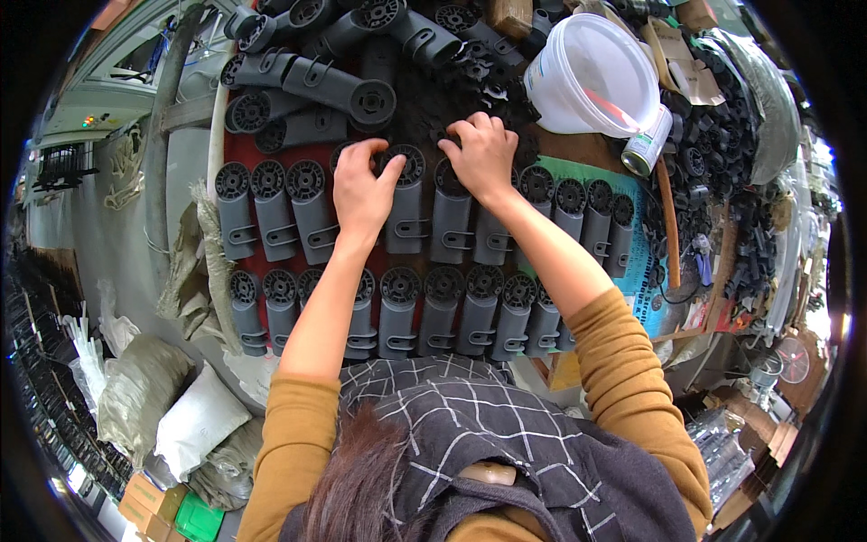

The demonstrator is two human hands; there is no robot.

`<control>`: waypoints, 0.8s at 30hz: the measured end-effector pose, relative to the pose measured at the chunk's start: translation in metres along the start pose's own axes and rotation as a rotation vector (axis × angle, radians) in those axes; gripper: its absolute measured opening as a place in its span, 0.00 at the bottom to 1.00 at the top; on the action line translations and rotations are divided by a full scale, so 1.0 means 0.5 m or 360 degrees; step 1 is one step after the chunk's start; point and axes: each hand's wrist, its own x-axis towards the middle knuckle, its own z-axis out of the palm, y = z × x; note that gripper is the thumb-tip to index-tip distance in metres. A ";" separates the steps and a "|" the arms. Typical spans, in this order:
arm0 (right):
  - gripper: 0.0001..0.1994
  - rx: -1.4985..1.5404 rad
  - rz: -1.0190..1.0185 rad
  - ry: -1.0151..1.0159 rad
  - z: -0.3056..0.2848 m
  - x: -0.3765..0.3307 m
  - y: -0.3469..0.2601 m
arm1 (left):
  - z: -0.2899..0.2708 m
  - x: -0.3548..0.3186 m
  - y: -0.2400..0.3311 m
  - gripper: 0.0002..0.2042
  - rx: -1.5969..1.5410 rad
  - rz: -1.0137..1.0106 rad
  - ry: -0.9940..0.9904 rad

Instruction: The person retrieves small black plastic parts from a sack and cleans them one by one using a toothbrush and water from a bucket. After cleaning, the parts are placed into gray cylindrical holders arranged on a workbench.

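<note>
Workpiece: the dark grey, tubular plastic housing with a round, spoked end [405,212]. It lies directly below and to the right of the thumb of the left hand [364,191], in the upper of two rows on the red-surfaced bench [244,149]. A matching grey plastic housing with a round end [451,221] lies under the wrist side of the fingers of the right hand [488,161].

Finger state: the left thumb and forefinger are parted and curved, the thumb tip at the rim of the spoked end; firm contact cannot be confirmed. The right fingers are curled downward at the edge of a heap of small black plastic parts [435,110]. Their tips are partly hidden, so whether they grip a part cannot be told.

Handling: the housing is judged light for its bulk, stiff and hollow, with a smooth wall that may slip or roll under a loose grip. Breakage of the barrel is unlikely; the thin looped side tab is the probable weak point. Take hold around the mid-barrel, thumb opposite the fingers. Keep the fingers off the tab and the spoked face. Avoid nudging adjacent housings, which lie close on either side.
</note>
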 end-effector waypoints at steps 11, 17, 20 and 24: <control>0.11 -0.0004 -0.0117 -0.0126 0.030 0.023 0.015 | 0.032 0.079 0.000 0.07 0.0209 0.0568 0.0069; 0.14 0.0045 -0.0050 0.0302 -0.021 0.079 0.052 | 0.093 0.164 0.069 0.11 -0.0119 0.0447 -0.0050; 0.25 -0.0156 -0.0272 0.0339 -0.029 0.125 0.080 | 0.118 0.196 0.087 0.11 0.0220 0.0591 0.0090; 0.30 -0.0388 -0.0591 0.0181 -0.012 0.175 0.086 | 0.117 0.190 0.080 0.08 0.0199 0.0455 0.0202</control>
